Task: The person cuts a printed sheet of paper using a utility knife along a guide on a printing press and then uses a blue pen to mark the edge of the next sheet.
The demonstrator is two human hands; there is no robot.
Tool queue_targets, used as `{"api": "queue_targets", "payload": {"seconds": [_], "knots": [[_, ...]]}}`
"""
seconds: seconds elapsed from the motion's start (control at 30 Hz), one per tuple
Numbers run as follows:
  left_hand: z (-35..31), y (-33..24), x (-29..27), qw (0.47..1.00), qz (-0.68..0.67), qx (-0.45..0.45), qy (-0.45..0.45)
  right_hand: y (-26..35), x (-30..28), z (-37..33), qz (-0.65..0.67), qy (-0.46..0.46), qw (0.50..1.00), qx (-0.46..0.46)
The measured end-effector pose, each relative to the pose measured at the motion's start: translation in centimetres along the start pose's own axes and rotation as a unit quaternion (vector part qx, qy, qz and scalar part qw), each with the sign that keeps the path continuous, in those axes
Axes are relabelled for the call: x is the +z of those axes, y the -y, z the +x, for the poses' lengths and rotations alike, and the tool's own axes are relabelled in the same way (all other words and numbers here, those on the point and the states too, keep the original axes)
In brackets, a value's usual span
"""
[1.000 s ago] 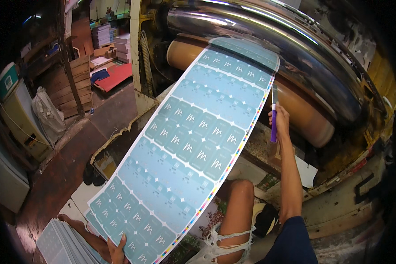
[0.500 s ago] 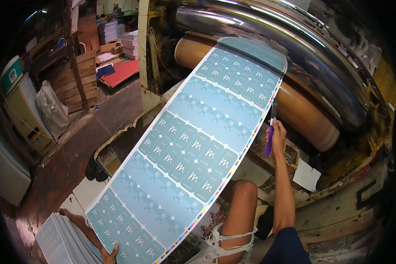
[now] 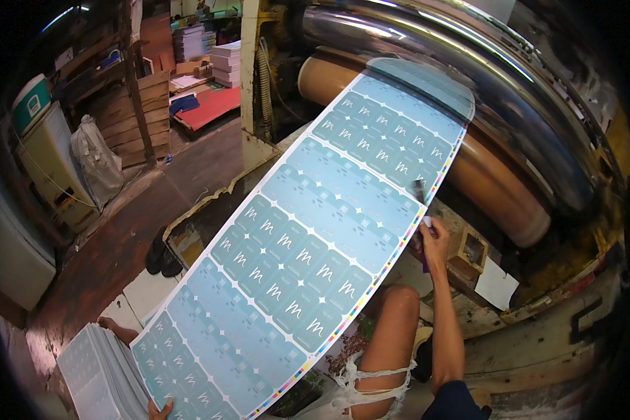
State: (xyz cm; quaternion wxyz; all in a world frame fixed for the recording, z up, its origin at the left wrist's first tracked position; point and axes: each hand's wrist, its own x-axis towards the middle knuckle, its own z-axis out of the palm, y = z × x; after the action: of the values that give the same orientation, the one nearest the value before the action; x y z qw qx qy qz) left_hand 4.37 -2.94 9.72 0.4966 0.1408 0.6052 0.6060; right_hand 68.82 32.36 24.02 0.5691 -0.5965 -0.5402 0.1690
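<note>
A long blue-green printed sheet (image 3: 297, 241), with bands of repeated white lettered cards, runs from a steel roller (image 3: 413, 52) down toward me. At its near end, my left hand (image 3: 161, 409) grips the edge with the thumb on top; the lower fingers are hidden. Beside the sheet's right edge, my right hand (image 3: 434, 241) is closed round a purple-handled cutter knife (image 3: 426, 221). The knife's dark blade (image 3: 418, 189) lies over the right margin, slightly blurred; whether it has gone through the sheet I cannot tell.
A stack of similar printed sheets (image 3: 101, 374) sits at the lower left. An orange-brown roller (image 3: 500, 182) lies below the steel one. A wooden box (image 3: 467, 253) and white paper (image 3: 495, 283) are right of my hand. My bare knee (image 3: 392, 315) is under the sheet.
The printed sheet has come further out of the rollers toward me. My right hand has moved nearer, and the knife blade has swung from beside the edge to over the sheet.
</note>
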Motion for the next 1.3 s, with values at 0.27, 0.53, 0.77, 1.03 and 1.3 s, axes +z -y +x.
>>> {"api": "queue_targets", "payload": {"seconds": [0.27,0.53,0.77,1.03,1.3], "knots": [[-2.3,1.2,-1.8,0.999,-0.018,0.004,-0.028,3.3,-2.6,3.1,-0.369,-0.067,0.87,-0.321],[-1.8,8.5,-12.0,0.99,0.011,-0.071,-0.119,5.7,-4.5,8.2,-0.301,0.208,0.863,-0.349],[-1.1,5.4,-10.7,0.991,-0.014,-0.038,-0.131,6.3,-4.8,7.1,-0.322,0.197,0.907,-0.187],[5.2,6.4,-7.3,0.991,0.061,0.047,-0.11,8.9,-0.3,3.0,-0.286,0.199,0.911,-0.219],[14.7,5.5,-1.3,0.997,0.0,0.075,-0.02,15.0,5.3,-4.1,-0.26,0.23,0.916,-0.201]]}}
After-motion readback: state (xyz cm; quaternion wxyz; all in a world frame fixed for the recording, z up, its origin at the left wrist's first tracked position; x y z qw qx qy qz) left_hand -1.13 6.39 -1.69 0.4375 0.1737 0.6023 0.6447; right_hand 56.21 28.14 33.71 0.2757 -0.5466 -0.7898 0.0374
